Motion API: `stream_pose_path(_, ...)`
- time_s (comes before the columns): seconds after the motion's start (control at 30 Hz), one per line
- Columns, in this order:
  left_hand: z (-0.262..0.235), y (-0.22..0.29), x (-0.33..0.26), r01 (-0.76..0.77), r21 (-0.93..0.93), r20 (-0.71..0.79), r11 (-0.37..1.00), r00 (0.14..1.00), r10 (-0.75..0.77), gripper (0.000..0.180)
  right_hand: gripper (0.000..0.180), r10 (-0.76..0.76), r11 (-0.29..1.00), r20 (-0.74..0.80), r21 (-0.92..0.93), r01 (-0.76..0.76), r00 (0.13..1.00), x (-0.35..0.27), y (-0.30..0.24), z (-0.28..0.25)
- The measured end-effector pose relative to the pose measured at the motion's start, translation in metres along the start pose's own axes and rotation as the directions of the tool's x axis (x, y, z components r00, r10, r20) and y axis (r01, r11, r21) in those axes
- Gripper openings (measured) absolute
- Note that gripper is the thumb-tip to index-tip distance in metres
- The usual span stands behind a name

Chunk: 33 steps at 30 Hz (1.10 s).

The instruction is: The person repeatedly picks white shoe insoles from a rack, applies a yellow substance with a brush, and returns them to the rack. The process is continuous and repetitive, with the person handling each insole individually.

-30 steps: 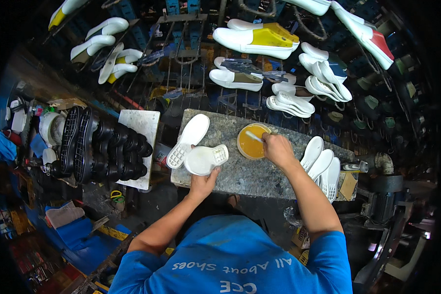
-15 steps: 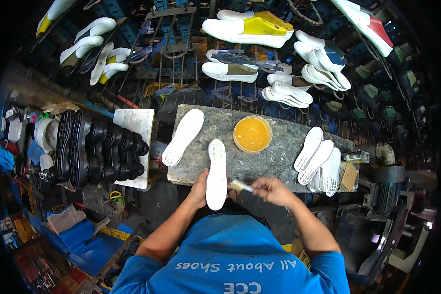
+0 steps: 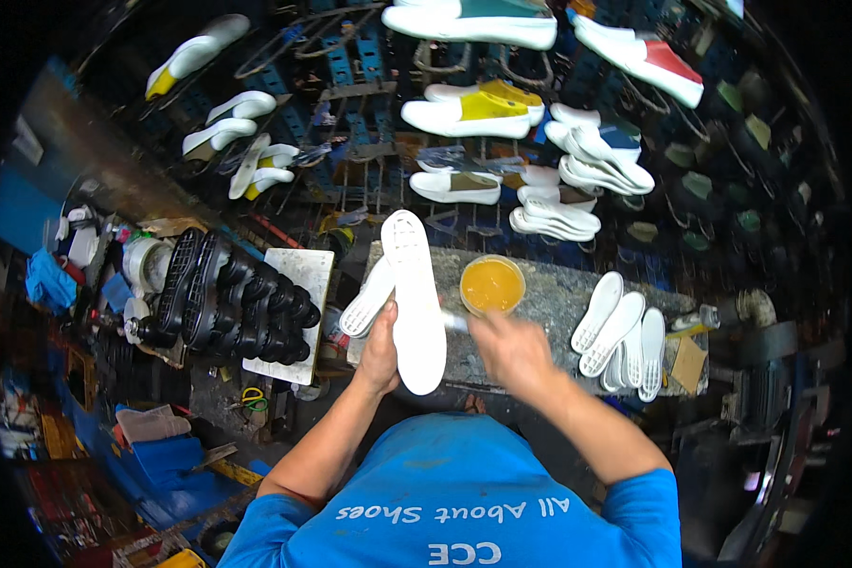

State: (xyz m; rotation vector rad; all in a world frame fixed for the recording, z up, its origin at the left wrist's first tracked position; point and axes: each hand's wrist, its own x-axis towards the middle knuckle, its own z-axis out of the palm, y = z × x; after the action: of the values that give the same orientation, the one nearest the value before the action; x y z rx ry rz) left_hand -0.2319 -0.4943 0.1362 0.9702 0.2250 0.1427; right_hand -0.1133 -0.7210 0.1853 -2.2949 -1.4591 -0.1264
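Note:
A white shoe sole [image 3: 415, 312] is held up in my left hand [image 3: 380, 355], tilted upright over the workbench's near edge, with a gridded patch at its upper end. My right hand [image 3: 513, 355] is blurred by motion, its fingers closed on a brush [image 3: 455, 322] whose pale end points at the sole's right edge. Whether the brush touches the sole I cannot tell. Just beyond my right hand stands a round tub [image 3: 464, 292] of amber, glue-like liquid [image 3: 494, 282]. Another white sole [image 3: 364, 301] lies on the bench, partly covered by the held one.
Several white soles [image 3: 625, 336] lie at the workbench's [image 3: 559, 284] right end, beside a tan piece of board [image 3: 687, 364]. At left, black soles [image 3: 241, 293] crowd a white board [image 3: 317, 284]. Yellow-handled scissors [image 3: 254, 399] lie below. Beyond hangs a rack with white shoes [image 3: 469, 118].
My left hand has raised the sole farther up and over the bench. My right hand and brush have moved up toward the tub. The whole view has shifted slightly.

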Motion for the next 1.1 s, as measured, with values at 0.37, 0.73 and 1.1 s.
stream_pose_path(0.37,0.032,0.058,0.016,-0.201,-0.016,0.119,0.980,0.972,0.201,0.073,0.027,-0.093,0.989,-0.164,0.099,0.110,0.982,0.079,0.018,-0.035)
stream_pose_path(0.73,0.030,0.063,0.044,-0.406,-0.349,-0.018,0.844,0.904,0.427,0.085,0.017,-0.034,0.958,0.016,0.287,0.028,0.999,0.056,-0.043,-0.038)
stream_pose_path(1.1,0.027,0.066,0.031,-0.261,-0.291,0.025,0.921,0.960,0.280,0.124,0.027,-0.234,0.962,0.251,-0.080,0.261,0.939,0.096,-0.025,-0.094)
